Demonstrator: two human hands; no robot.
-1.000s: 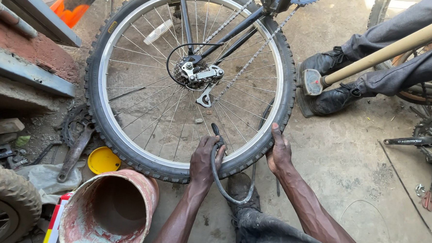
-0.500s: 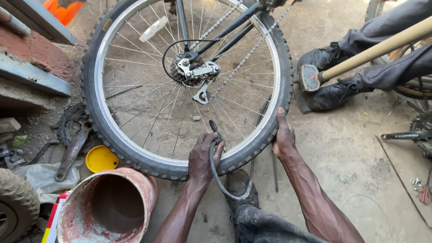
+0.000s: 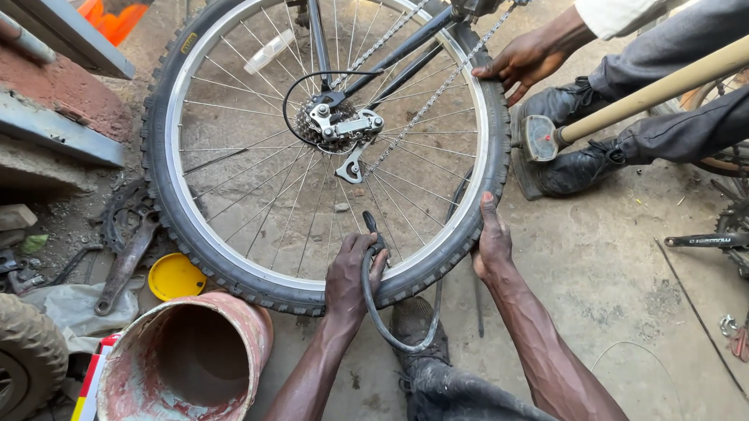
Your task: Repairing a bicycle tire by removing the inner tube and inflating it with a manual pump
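Note:
An upturned bicycle's rear wheel [image 3: 221, 263] fills the middle of the view, with black knobbly tyre, silver rim, chain and derailleur [image 3: 344, 129]. My left hand [image 3: 351, 273] is closed on a black pump hose [image 3: 378, 320] at the lower rim, where the hose end meets the rim. My right hand [image 3: 493, 241] presses flat against the tyre's outer tread at the lower right. Another person's hand [image 3: 524, 57] rests on the tyre at the upper right.
A rusty pink bucket [image 3: 187, 362] lies tipped at the bottom left, beside a yellow lid [image 3: 174, 276] and a spanner [image 3: 124, 267]. Another tyre [image 3: 7, 338] is at the far left. The other person's black shoes [image 3: 570, 168] and a wooden handle [image 3: 675, 80] are at the right; crank parts [image 3: 727, 238] lie beyond.
The view has shifted closer over the wheel. My right hand slid a little along the tyre. The other person's hand has come onto the tyre at the upper right.

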